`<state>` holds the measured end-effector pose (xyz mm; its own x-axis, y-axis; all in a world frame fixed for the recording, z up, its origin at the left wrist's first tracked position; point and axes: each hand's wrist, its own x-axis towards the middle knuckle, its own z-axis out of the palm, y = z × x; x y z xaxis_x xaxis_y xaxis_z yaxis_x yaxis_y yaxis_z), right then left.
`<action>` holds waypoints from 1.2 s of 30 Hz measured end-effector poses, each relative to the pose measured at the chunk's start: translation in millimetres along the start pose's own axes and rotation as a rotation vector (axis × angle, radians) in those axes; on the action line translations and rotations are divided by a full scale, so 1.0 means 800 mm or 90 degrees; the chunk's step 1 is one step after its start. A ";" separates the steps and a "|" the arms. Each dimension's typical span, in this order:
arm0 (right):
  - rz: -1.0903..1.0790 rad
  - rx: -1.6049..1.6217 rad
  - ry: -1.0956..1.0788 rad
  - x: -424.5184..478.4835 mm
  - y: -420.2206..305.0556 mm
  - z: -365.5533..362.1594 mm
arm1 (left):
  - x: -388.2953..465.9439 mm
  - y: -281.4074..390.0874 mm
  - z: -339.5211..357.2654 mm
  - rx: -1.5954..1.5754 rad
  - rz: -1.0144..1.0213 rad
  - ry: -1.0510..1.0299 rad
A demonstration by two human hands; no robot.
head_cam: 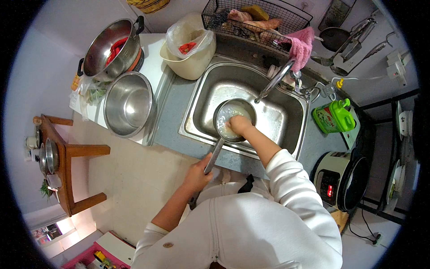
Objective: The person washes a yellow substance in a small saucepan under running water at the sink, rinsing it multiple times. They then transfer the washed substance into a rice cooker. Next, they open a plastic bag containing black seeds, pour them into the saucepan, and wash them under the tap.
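My left hand (197, 175) grips the long metal handle of a round saucepan (252, 112), which is over the steel sink basin (273, 122). Cloudy liquid lies in the pan. My right hand (240, 125) reaches into it with the fingers curled; the fingertips are partly hidden, so whether they hold anything cannot be told. Just behind the pan, the curved metal faucet (275, 80) points down into the sink, with a pink cloth (302, 48) draped over it.
Left of the sink stand a steel pot (129, 104), a two-handled wok (126, 62) with red items, and a cream bin (193, 65) lined with plastic. On the right are a green jug (336, 116) and an electric cooker (336, 181). A wire basket (215, 16) sits behind the sink.
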<state>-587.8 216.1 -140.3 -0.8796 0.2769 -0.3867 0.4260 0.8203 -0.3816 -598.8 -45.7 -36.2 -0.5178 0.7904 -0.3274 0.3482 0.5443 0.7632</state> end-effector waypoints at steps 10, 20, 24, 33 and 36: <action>-0.242 -0.169 0.200 -0.013 -0.015 -0.014 | 0.004 0.000 -0.004 0.006 -0.028 0.002; -0.158 -0.139 -0.038 -0.024 -0.027 -0.017 | 0.006 -0.012 0.001 -0.046 -0.059 -0.030; -0.174 -0.079 0.136 -0.015 -0.011 -0.010 | 0.009 -0.003 -0.007 -0.024 -0.037 -0.015; -0.004 0.024 0.148 0.010 -0.003 -0.011 | 0.015 -0.004 -0.008 -0.043 0.007 0.032; 0.009 0.025 0.136 0.009 -0.007 -0.018 | 0.016 -0.003 -0.009 -0.046 0.012 0.038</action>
<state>-599.5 221.1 -129.0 -0.8967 0.3915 -0.2064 0.4425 0.7967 -0.4116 -612.1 -39.1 -38.4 -0.5581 0.7807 -0.2810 0.3022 0.5066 0.8075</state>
